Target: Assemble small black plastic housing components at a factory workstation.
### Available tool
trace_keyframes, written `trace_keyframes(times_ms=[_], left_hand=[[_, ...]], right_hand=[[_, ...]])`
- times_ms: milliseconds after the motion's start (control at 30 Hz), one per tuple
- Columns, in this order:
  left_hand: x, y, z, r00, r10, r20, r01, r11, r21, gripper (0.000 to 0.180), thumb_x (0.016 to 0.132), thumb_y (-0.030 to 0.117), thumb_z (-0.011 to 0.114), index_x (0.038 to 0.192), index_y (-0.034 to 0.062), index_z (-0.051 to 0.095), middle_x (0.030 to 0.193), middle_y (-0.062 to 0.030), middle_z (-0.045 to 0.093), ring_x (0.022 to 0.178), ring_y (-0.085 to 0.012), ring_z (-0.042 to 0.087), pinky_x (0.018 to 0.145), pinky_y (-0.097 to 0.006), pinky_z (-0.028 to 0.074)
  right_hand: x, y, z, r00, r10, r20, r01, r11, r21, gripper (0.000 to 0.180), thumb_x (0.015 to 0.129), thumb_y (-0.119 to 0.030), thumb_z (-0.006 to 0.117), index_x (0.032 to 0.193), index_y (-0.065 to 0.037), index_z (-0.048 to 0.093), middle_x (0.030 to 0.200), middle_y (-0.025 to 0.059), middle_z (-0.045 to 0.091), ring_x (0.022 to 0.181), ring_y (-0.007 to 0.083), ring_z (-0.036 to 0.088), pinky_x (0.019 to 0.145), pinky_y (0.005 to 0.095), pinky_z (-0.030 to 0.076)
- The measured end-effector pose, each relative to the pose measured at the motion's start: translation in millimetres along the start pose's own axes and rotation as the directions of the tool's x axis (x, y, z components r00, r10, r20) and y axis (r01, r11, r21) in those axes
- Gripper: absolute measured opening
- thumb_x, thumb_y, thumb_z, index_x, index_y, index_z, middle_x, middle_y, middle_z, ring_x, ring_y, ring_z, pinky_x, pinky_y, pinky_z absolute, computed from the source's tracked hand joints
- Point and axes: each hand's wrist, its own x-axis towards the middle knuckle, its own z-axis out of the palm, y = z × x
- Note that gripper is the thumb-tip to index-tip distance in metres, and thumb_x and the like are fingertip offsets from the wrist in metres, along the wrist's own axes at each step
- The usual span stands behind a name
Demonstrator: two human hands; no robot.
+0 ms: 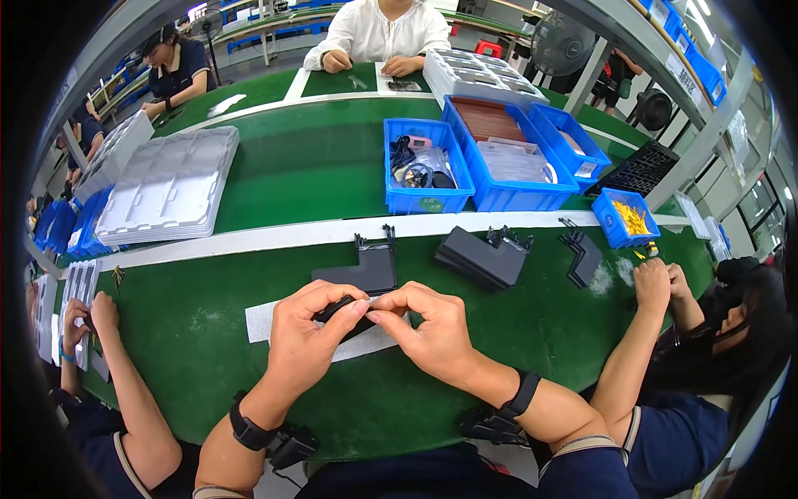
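My left hand (pixel 301 337) is closed around a small black part (pixel 334 308), most of it hidden by the fingers. My right hand (pixel 432 328) meets it fingertip to fingertip, thumb and forefinger pinched at the part's end; what they hold is too small to make out. Under both hands lies a pale grey-white sheet (pixel 259 324). Just beyond them rests an L-shaped black piece (pixel 359 274) with short black leads on top. To its right are a stack of similar black pieces (pixel 482 259) and a smaller L-shaped black group (pixel 583 256).
Across the green bench (pixel 312 166) stand a blue bin of mixed parts (pixel 428 200), a larger blue bin (pixel 524 195) and a small blue bin of yellow pieces (pixel 628 243). White trays (pixel 170 187) are stacked at left. Co-workers sit on both sides and opposite.
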Motion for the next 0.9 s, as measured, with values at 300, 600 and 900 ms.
trace_keyframes(times_ms=[300, 600, 900], left_hand=[[2, 1, -3, 0.999, 0.031, 0.029, -0.033, 0.997, 0.069, 0.015, 0.086, 0.015, 0.071, 0.092, 0.0016, 0.071, 0.076, -0.006, 0.065, 0.07, -0.0135, 0.058, 0.064, -0.027, 0.044], [7, -7, -19, 0.974, -0.057, 0.22, 0.04, 0.996, 0.08, 0.015, 0.084, 0.009, 0.071, 0.096, 0.0019, 0.07, 0.083, -0.0044, 0.066, 0.078, -0.0111, 0.06, 0.071, -0.026, 0.047], [27, -34, -100, 0.919, -0.382, 0.099, 0.366, 0.919, 0.148, 0.013, 0.081, 0.005, 0.072, 0.092, 0.0026, 0.065, 0.082, 0.0, 0.065, 0.076, -0.0075, 0.057, 0.072, -0.024, 0.047]], right_hand=[[0, -1, -1, 0.996, 0.04, 0.074, -0.036, 0.998, -0.058, 0.006, 0.08, 0.001, 0.072, 0.086, 0.002, 0.07, 0.078, 0.0092, 0.069, 0.067, 0.0149, 0.062, 0.059, 0.0275, 0.048], [-1, 8, -2, 0.899, 0.303, 0.317, -0.34, 0.938, 0.07, 0.012, 0.087, -0.01, 0.068, 0.094, 0.0, 0.066, 0.08, 0.0108, 0.063, 0.059, 0.0174, 0.055, 0.055, 0.0295, 0.043], [6, 21, -9, 0.982, -0.044, 0.182, 0.089, 0.965, -0.246, 0.023, 0.08, -0.01, 0.075, 0.101, -0.001, 0.069, 0.105, 0.0098, 0.069, 0.089, 0.0218, 0.061, 0.062, 0.029, 0.052]])
